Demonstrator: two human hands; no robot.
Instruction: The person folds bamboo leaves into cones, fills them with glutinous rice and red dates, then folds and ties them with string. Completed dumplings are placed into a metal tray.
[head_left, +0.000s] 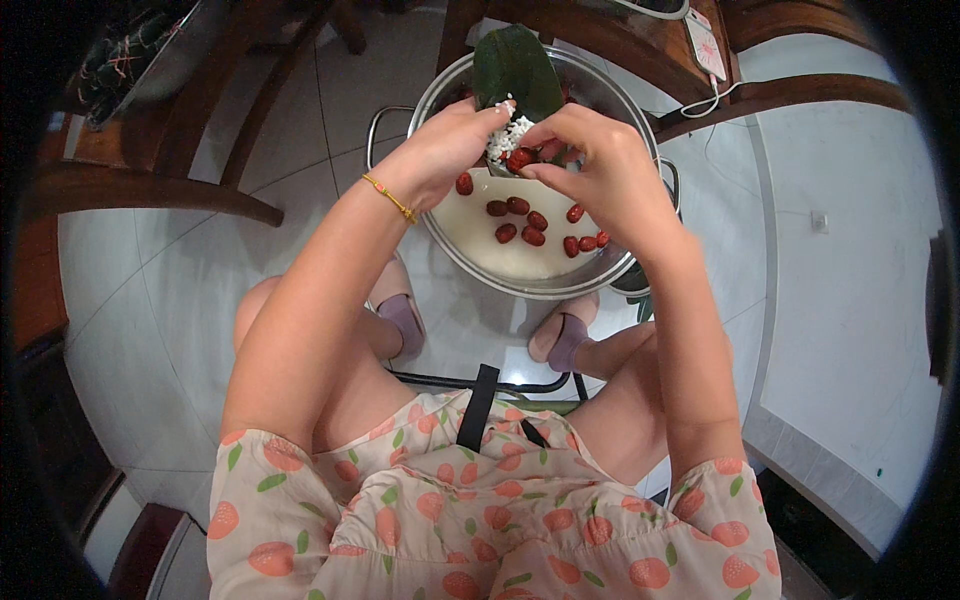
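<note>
My left hand (450, 142) holds a broad green leaf (517, 71) that stands up above a large metal pot. White rice grains (508, 141) lie in the lower part of the leaf, with a few stuck to my left thumb. My right hand (600, 161) has its thumb and forefinger around a red date (520, 159) at the rice. Below both hands, pale soaked rice (480, 232) fills the near side of the two-handled pot (525, 291), and several red dates (533, 235) lie on it. The pot's far side is partly hidden by the leaf and hands.
Wooden chairs (157, 196) stand at the left and upper right. A phone (705, 49) with a white cable lies on a wooden seat. Dark tied bundles (124, 64) sit in a metal container at the upper left. Another dark vessel (631, 280) is partly under the pot's right side.
</note>
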